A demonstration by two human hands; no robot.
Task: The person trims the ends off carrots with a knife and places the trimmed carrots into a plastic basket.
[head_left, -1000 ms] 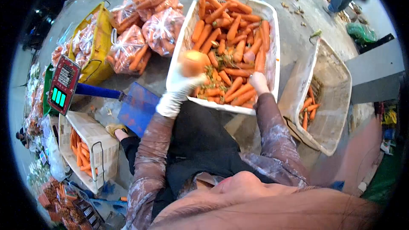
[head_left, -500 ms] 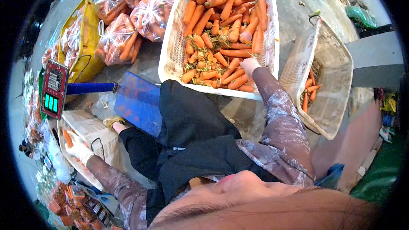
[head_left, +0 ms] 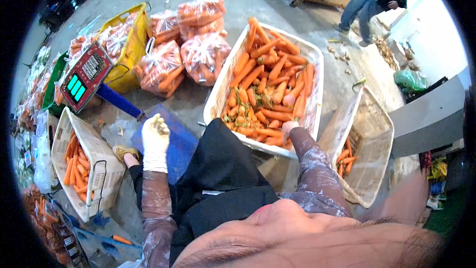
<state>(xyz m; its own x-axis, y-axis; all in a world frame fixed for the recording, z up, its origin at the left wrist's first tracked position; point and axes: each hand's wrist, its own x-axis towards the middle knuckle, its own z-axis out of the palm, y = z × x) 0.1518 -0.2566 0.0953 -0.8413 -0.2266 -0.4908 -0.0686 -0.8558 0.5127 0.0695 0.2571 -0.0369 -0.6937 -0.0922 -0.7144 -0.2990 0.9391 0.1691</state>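
Note:
My left hand [head_left: 156, 136], in a white glove, is raised over the blue scale platform [head_left: 179, 151]. Its fingers are curled and nothing shows in them. At the near right side of a white crate [head_left: 320, 89] full of loose carrots [head_left: 277, 82], my bare right hand [head_left: 289, 127] is closed against a carrot [head_left: 287, 141]; its fingertips are partly hidden. Trimmed stubs and green tops lie among the carrots near that hand. To the left, a tilted white crate [head_left: 110, 181] holds several carrots [head_left: 75, 168].
The scale's red display [head_left: 87, 77] stands on a blue post. Behind it are a yellow crate [head_left: 131, 57] and several bagged carrots [head_left: 206, 57]. Another tilted crate [head_left: 379, 154] with a few carrots is on the right. A person [head_left: 372, 7] stands at the back right.
My left hand has left the left crate, where it held a carrot, and has moved right over the scale without it. My right hand stays at the carrot crate. The view has shifted.

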